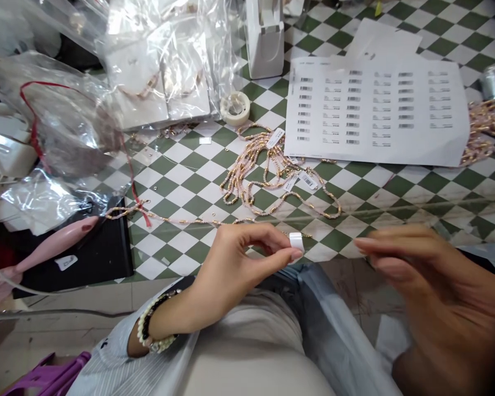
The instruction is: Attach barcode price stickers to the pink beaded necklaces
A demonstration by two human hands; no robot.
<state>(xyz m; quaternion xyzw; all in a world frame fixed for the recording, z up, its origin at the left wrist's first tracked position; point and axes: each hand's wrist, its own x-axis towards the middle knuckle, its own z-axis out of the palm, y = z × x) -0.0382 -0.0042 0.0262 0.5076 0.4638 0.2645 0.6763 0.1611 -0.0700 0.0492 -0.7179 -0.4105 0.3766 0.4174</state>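
Note:
My left hand [239, 269] pinches a small white sticker label [296, 241] between thumb and index finger. A strand of pink and gold beads [181, 221] runs along the table behind that hand, and a short gold chain end [307, 236] shows just past the label. Whether the label is fixed to the chain is hard to tell. My right hand [424, 280], smeared by motion, is off to the right with its thumb and index tips slightly apart and nothing visible between them. Beyond both hands lies a bundle of pink and gold beaded necklaces [251, 176] with white barcode tags [307, 180].
A barcode label sheet [375, 110] covers part of the checkered table, with more beaded strands [484, 129] beside it. At the back stand a white tape dispenser [266, 44] and a tape roll [235, 108]. Plastic bags [165, 60] and a pink-handled tool [58, 242] are left.

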